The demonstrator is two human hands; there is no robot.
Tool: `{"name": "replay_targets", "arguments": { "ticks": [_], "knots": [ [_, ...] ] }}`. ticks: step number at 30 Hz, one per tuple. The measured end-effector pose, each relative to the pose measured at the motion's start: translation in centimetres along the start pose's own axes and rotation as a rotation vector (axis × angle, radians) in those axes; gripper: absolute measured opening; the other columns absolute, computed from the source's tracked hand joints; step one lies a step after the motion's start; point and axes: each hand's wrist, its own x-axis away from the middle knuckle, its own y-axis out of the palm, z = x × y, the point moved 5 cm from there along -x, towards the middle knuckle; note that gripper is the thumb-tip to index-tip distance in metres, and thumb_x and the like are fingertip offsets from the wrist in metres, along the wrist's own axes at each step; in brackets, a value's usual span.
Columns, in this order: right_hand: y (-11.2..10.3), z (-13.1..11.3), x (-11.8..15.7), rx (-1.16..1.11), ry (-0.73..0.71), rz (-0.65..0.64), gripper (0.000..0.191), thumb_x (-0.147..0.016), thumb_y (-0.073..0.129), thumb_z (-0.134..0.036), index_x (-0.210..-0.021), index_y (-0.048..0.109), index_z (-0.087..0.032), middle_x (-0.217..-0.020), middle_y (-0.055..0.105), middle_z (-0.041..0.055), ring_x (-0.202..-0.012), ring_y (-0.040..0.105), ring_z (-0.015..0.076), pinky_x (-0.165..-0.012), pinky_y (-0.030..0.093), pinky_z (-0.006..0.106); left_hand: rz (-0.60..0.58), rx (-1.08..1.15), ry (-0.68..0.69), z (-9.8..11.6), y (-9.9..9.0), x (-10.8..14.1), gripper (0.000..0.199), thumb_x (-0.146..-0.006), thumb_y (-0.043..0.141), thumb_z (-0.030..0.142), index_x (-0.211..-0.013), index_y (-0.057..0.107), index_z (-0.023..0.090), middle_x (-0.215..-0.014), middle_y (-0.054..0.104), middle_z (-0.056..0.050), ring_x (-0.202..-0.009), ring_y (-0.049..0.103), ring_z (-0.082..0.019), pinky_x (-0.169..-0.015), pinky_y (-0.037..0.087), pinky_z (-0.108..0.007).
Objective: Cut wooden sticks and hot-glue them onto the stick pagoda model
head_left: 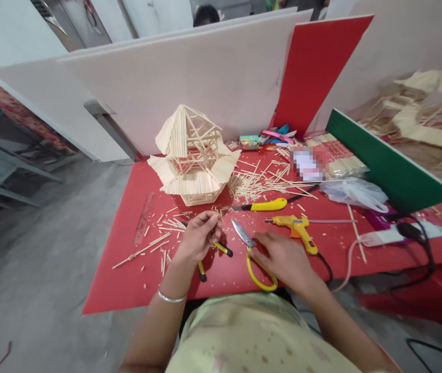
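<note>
On the red counter (108, 290), the roofed stick model (195, 184) stands beyond the hands, where a careless forward reach could snap its thin sticks. The yellow glue gun (296, 226) lies near the right hand (283, 256); its nozzle, if hot, might burn straying fingers. The right grip lies over the scissors (245, 234), though whether it closes on them I cannot tell; a push could drive the tip into the left hand (199, 235), whose fingertips press together, any sliver between them indistinguishable.
</note>
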Motion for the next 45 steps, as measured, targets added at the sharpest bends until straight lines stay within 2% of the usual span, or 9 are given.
{"name": "replay_targets", "arguments": {
  "ticks": [4, 9, 13, 19, 23, 27, 32, 40, 45],
  "knots": [
    [2.5, -0.4, 2.3, 0.117, 0.058, -0.079, 0.05, -0.086, 0.055, -0.028, -0.136, 0.05, -0.022, -0.114, 0.059, 0.0143, -0.089, 0.063, 0.0237, -0.069, 0.044, 0.03, 0.051, 0.005, -0.012, -0.9, -1.2, 0.9, 0.029, -0.068, 0.084, 0.03, -0.085, 0.067, 0.014, -0.072, 0.064, -0.001, -0.055, 0.054, -0.006, -0.044, 0.037, -0.015],
    [3.6, -0.1, 2.5, 0.154, 0.064, -0.079, 0.064, -0.079, 0.053, -0.017, -0.143, 0.043, -0.013, -0.105, 0.063, 0.0158, -0.091, 0.062, 0.0267, -0.076, 0.046, 0.034, 0.073, 0.046, -0.022, -1.6, -2.2, 1.4, 0.025, -0.07, 0.082, 0.03, -0.084, 0.067, 0.015, -0.071, 0.063, -0.001, -0.053, 0.052, -0.005, -0.045, 0.039, -0.016],
    [2.3, 0.1, 1.8, 0.068, 0.1, 0.016, 0.063, -0.084, 0.052, -0.027, -0.144, 0.041, -0.012, -0.11, 0.066, 0.0164, -0.099, 0.061, 0.0295, -0.081, 0.047, 0.038, 0.078, 0.071, 0.005, -1.7, -2.6, 1.8, 0.024, -0.069, 0.083, 0.029, -0.082, 0.067, 0.015, -0.068, 0.063, 0.0, -0.052, 0.053, -0.006, -0.044, 0.039, -0.015],
    [-0.6, -3.9, 0.6, -0.286, -0.127, 0.222, 0.066, -0.082, 0.062, -0.049, -0.137, 0.048, -0.017, -0.11, 0.065, 0.0129, -0.1, 0.059, 0.0275, -0.087, 0.047, 0.039, 0.086, 0.055, 0.086, -1.4, -2.5, 2.4, 0.023, -0.069, 0.082, 0.025, -0.08, 0.064, 0.016, -0.064, 0.062, 0.001, -0.051, 0.053, -0.007, -0.045, 0.04, -0.016],
    [-0.5, -6.1, -0.1, -0.323, -0.132, 0.175, 0.053, -0.083, 0.064, -0.049, -0.127, 0.057, -0.022, -0.109, 0.064, 0.0111, -0.101, 0.059, 0.0272, -0.087, 0.047, 0.039, 0.103, 0.041, 0.112, -1.3, -2.3, 2.7, 0.028, -0.067, 0.084, 0.027, -0.081, 0.063, 0.017, -0.06, 0.06, 0.002, -0.051, 0.054, -0.007, -0.044, 0.039, -0.015],
    [0.3, -6.8, -0.6, -0.244, -0.139, 0.121, 0.051, -0.087, 0.058, -0.05, -0.132, 0.054, -0.025, -0.107, 0.064, 0.0097, -0.094, 0.063, 0.0251, -0.079, 0.047, 0.035, 0.091, 0.006, 0.168, -1.2, -2.6, 3.0, 0.026, -0.069, 0.082, 0.029, -0.082, 0.063, 0.017, -0.06, 0.059, 0.003, -0.05, 0.053, -0.007, -0.044, 0.038, -0.016],
    [0.4, -7.1, -0.7, -0.232, -0.193, 0.158, 0.05, -0.088, 0.058, -0.049, -0.131, 0.055, -0.026, -0.109, 0.066, 0.0094, -0.094, 0.064, 0.0238, -0.078, 0.047, 0.033, 0.104, -0.053, 0.239, -1.0, -3.0, 3.2, 0.021, -0.073, 0.079, 0.028, -0.082, 0.065, 0.017, -0.063, 0.06, 0.002, -0.052, 0.052, -0.007, -0.048, 0.04, -0.017],
    [0.4, -7.1, -0.7, -0.241, -0.174, 0.103, 0.057, -0.085, 0.059, -0.058, -0.133, 0.054, -0.027, -0.112, 0.067, 0.0083, -0.095, 0.065, 0.0242, -0.076, 0.047, 0.032, 0.159, -0.145, 0.3, -0.8, -3.1, 3.3, 0.016, -0.075, 0.077, 0.027, -0.082, 0.067, 0.017, -0.066, 0.061, 0.002, -0.056, 0.052, -0.008, -0.051, 0.041, -0.019],
    [1.1, -7.1, -0.9, -0.398, -0.177, 0.082, 0.046, -0.088, 0.058, -0.055, -0.123, 0.061, -0.026, -0.098, 0.071, 0.0054, -0.084, 0.067, 0.0201, -0.073, 0.047, 0.029, 0.227, -0.213, 0.311, -1.2, -3.6, 3.5, 0.015, -0.077, 0.075, 0.027, -0.083, 0.067, 0.016, -0.068, 0.064, 0.0, -0.06, 0.058, -0.01, -0.054, 0.044, -0.019]
  ]
}}
